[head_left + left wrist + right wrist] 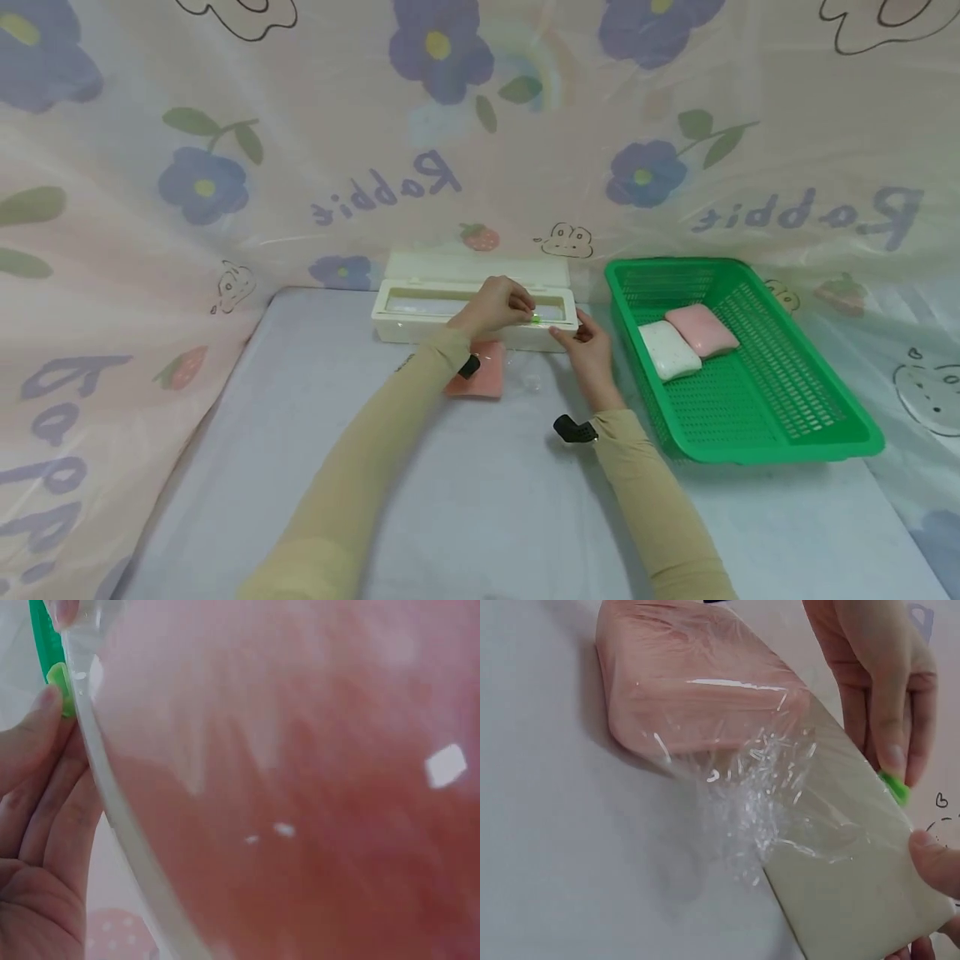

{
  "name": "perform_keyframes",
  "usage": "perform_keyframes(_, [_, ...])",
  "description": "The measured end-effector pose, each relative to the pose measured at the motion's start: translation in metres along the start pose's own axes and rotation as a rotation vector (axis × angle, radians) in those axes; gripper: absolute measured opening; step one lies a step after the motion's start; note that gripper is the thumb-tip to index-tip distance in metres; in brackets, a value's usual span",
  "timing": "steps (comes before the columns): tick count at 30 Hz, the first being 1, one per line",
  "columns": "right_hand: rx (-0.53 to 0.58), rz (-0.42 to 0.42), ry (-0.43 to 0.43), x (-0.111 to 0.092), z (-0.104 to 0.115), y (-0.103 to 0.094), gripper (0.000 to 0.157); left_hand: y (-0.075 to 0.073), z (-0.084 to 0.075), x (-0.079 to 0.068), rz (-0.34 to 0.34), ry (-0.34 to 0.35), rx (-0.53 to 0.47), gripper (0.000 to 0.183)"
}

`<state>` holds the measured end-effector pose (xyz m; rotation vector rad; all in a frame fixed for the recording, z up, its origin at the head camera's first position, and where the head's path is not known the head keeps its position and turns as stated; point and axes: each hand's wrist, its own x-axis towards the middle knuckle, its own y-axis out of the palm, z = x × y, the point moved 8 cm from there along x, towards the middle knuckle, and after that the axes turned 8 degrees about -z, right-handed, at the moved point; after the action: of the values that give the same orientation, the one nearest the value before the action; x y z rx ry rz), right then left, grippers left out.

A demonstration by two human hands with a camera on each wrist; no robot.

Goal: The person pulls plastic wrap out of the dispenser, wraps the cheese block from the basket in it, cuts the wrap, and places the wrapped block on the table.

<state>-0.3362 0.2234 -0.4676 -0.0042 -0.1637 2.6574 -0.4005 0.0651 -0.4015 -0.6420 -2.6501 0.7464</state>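
A long cream box [465,329] with its lid raised looks like a cling film dispenser; a white roll shows inside. At its right part, my left hand [495,304] pinches a small green slider [895,787] on the front edge between thumb and fingers. My right hand [588,354] grips the box's right end, thumb on the front edge and fingers round behind. Clear cling film [757,802] drapes from that edge over the front face, crumpled. In front of the box lies a pink rounded block [697,682] under the film, partly hidden by the left wrist in the head view.
A green plastic basket [750,458] stands to the right, close to my right hand. In it lie a white block [670,351] and a pink block [702,330] side by side. Behind the box hangs a patterned curtain [300,167]. A pale cloth covers the table [480,500].
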Motion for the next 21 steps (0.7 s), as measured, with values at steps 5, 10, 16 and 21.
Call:
perform_keyframes(5, [0.021, 0.002, 0.009, 0.000, 0.003, -0.003, 0.064, -0.023, 0.007, -0.010, 0.017, 0.020, 0.040, 0.018])
perform_keyframes(10, [-0.008, -0.012, 0.045, 0.003, 0.002, -0.007, 0.063, -0.055, 0.025, -0.022, -0.015, -0.041, 0.046, 0.018])
perform_keyframes(16, [-0.026, -0.008, 0.050, 0.004, 0.000, -0.005, 0.063, -0.071, 0.038, -0.034, -0.016, -0.035, 0.054, 0.021])
perform_keyframes(21, [-0.045, 0.001, 0.061, 0.001, 0.001, -0.001, 0.064, -0.078, 0.040, -0.040, -0.030, -0.031, 0.077, 0.020])
